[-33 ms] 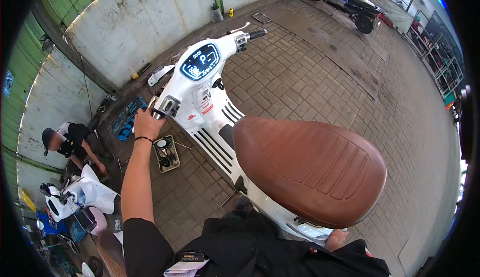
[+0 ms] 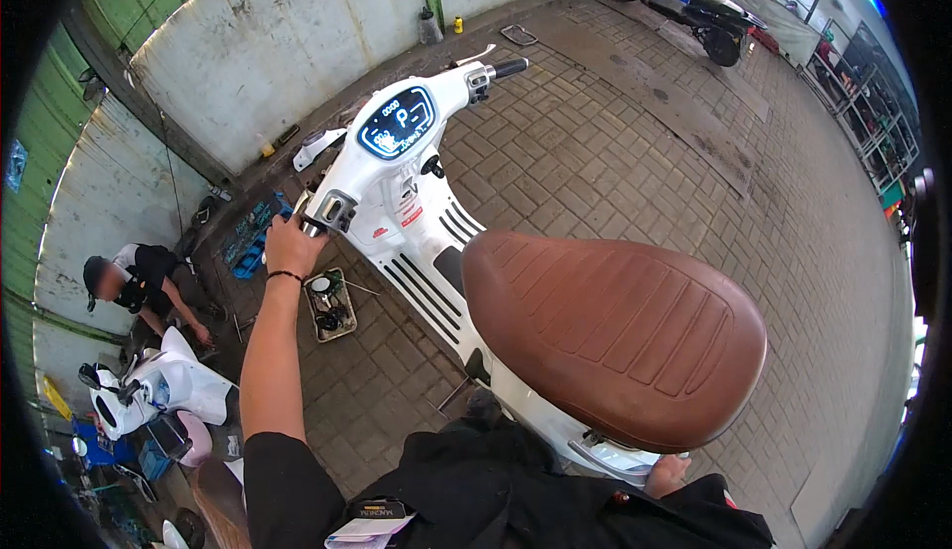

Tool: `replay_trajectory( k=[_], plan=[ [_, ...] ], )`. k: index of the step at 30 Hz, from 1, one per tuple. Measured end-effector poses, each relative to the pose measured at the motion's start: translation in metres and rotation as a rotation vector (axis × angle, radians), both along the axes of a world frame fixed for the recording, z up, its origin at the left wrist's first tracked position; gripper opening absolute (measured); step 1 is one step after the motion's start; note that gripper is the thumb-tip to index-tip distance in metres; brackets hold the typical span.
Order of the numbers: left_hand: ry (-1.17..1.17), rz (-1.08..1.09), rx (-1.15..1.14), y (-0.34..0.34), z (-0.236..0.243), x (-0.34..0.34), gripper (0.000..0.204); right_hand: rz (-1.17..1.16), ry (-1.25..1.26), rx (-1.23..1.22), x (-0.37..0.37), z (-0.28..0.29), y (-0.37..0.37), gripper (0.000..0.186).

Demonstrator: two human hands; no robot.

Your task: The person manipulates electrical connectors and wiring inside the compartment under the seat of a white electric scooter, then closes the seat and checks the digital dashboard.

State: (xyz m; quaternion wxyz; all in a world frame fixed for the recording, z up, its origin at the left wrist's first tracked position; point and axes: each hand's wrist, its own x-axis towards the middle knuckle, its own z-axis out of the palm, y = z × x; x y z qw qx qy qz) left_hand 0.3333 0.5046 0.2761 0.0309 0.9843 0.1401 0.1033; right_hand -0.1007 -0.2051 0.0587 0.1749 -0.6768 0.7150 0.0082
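Note:
A white scooter (image 2: 426, 242) stands in front of me, its round-cornered dashboard display (image 2: 397, 122) lit and its brown ribbed seat (image 2: 615, 341) on the right. Reaching forward, my left hand (image 2: 295, 244) is wrapped round the left handlebar grip, which its fingers mostly cover. The right handlebar grip (image 2: 511, 67) is untouched. Low at the scooter's tail, my right hand (image 2: 669, 475) is closed at the end of the silver grab rail (image 2: 620, 468), below the seat's rear edge. My sleeve and the seat hide part of that hand.
Left of the scooter, a tray (image 2: 330, 306) of parts lies on the paving beside a blue crate (image 2: 248, 242). Farther left, a person (image 2: 149, 286) crouches by another white scooter (image 2: 183, 380). A dark motorbike (image 2: 694, 13) stands far right, near metal shelving (image 2: 873, 113).

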Motion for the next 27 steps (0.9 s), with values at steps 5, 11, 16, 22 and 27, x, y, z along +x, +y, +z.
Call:
replay_trajectory(
  k=[5,11,16,22,27],
  plan=[
    [0.009,0.003,0.009,-0.003,0.003,0.0,0.061,0.051,-0.08,-0.025,-0.009,-0.007,-0.005,0.057],
    [0.022,0.004,0.011,0.002,-0.002,0.001,0.06,0.057,-0.025,0.029,-0.012,-0.016,-0.014,0.052],
    [0.0,-0.007,0.005,-0.003,0.002,0.0,0.06,-0.014,0.015,0.04,-0.005,-0.004,-0.006,0.051],
    [-0.038,0.028,0.027,-0.006,-0.001,-0.002,0.066,0.036,-0.074,0.049,-0.01,-0.01,-0.009,0.052],
    [-0.07,0.022,0.101,-0.007,-0.002,-0.002,0.066,0.069,-0.016,0.013,-0.014,-0.019,-0.015,0.051]
  ],
)
